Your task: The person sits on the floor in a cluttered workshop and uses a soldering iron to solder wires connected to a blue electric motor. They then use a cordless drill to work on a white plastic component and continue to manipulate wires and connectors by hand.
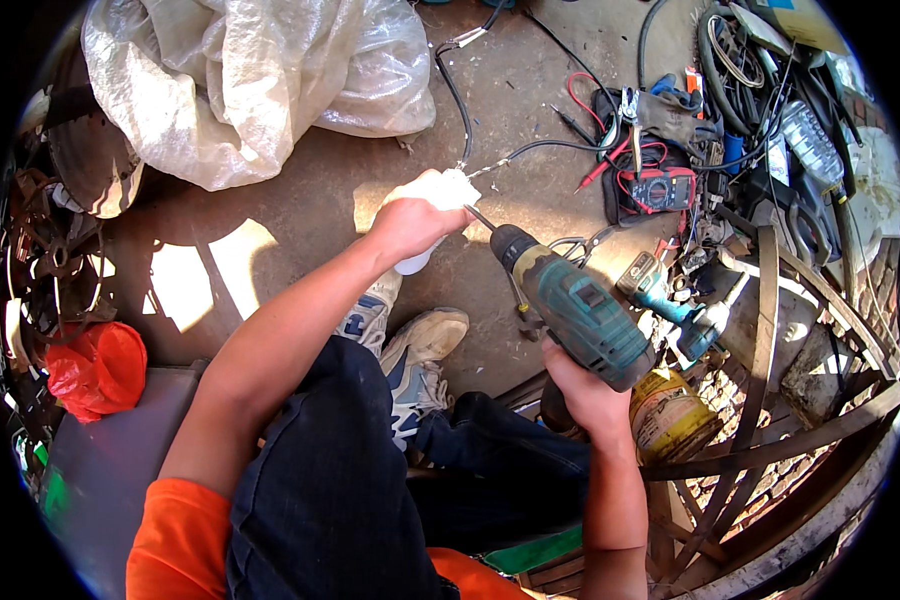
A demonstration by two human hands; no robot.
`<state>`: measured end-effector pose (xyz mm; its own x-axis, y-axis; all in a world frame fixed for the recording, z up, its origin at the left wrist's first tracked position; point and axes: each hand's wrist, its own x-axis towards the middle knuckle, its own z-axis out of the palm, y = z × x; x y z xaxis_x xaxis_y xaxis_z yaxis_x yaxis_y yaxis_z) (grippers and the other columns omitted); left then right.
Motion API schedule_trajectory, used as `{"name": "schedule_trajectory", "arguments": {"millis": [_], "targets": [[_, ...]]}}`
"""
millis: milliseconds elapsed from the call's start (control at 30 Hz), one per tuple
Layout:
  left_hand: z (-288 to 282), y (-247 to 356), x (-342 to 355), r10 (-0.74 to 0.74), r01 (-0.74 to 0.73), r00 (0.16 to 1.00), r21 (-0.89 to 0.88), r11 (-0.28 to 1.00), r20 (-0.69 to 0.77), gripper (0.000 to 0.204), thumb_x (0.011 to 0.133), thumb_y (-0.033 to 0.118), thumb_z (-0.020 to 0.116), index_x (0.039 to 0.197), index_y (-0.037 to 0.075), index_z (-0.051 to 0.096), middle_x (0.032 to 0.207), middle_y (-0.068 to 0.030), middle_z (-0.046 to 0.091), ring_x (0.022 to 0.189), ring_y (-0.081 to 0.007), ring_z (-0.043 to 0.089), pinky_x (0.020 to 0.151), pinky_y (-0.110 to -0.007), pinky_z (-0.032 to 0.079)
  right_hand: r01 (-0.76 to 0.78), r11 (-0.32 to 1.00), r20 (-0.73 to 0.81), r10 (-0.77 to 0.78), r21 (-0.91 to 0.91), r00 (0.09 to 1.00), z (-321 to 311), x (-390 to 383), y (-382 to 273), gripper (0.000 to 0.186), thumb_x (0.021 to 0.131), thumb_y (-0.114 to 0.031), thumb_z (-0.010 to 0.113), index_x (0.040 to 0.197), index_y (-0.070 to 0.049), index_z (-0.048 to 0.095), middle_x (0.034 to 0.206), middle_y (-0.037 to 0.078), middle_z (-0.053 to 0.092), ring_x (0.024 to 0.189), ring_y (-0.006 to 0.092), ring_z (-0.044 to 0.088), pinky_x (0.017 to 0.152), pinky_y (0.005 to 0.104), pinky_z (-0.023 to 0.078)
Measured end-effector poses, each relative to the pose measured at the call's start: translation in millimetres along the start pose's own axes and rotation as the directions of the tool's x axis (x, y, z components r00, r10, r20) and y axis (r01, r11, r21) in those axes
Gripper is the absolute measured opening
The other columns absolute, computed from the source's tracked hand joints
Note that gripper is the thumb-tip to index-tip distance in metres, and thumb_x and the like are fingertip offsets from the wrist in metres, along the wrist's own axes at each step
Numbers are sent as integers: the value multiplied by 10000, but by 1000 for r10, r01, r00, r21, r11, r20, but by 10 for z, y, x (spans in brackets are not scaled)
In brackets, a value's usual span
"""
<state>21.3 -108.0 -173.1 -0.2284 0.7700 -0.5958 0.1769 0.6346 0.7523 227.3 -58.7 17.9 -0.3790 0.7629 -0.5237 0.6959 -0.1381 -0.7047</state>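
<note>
My right hand point(588, 392) is wrapped round the grip of a teal and black cordless drill point(585, 308). The drill points up and to the left, and the tip of its thin bit point(481, 217) meets or nearly meets a small white piece point(458, 188). That piece is closed in my left hand point(415, 220), with the arm stretched forward; glare washes out its shape, so I cannot tell its kind. Black cables point(454, 85) with pale wrapped ends run up to it. Below the left hand, another white rounded part point(420, 258) shows, partly hidden by the wrist.
A large white woven sack point(250, 80) lies at far left. At right sit a red multimeter point(662, 190), pliers point(630, 112), a second teal power tool point(675, 305), a yellow bucket point(670, 415) and a rusty metal wheel frame point(765, 340). A red plastic bag point(97, 372) is at left.
</note>
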Motion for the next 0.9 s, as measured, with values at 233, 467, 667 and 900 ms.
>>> {"name": "schedule_trajectory", "arguments": {"millis": [233, 467, 667, 900], "targets": [[-32, 33, -12, 47, -47, 999, -7, 999, 16, 418, 774, 369, 720, 1021, 57, 593, 978, -142, 652, 915, -309, 632, 795, -370, 482, -46, 999, -7, 46, -9, 999, 2, 32, 9, 302, 750, -26, 709, 1041, -11, 630, 955, 62, 653, 854, 142, 619, 760, 287, 491], [-20, 8, -16, 54, -51, 998, -103, 993, 20, 384, 757, 291, 751, 1004, 53, 579, 938, -107, 667, 853, -219, 637, 766, -340, 485, -58, 998, 6, 59, -8, 998, -4, 43, 9, 344, 751, -22, 711, 1078, -7, 606, 956, 45, 650, 851, 118, 606, 759, 279, 487], [31, -51, 29, -10, 14, 999, -119, 993, 33, 381, 753, 291, 744, 998, 50, 579, 931, -116, 666, 851, -219, 638, 768, -343, 486, 1, 1000, 18, 0, -24, 1000, 21, 63, -64, 335, 745, -20, 711, 1055, -10, 584, 931, 54, 634, 832, 123, 604, 764, 272, 480], [-8, -64, 45, 59, -56, 996, -40, 998, 67, 434, 750, 339, 724, 1028, 40, 576, 962, -158, 663, 886, -286, 644, 784, -373, 486, 16, 961, 140, 23, -275, 990, -125, 114, -167, 330, 708, -70, 738, 972, -15, 548, 846, 102, 653, 792, 203, 671, 718, 315, 508]]}}
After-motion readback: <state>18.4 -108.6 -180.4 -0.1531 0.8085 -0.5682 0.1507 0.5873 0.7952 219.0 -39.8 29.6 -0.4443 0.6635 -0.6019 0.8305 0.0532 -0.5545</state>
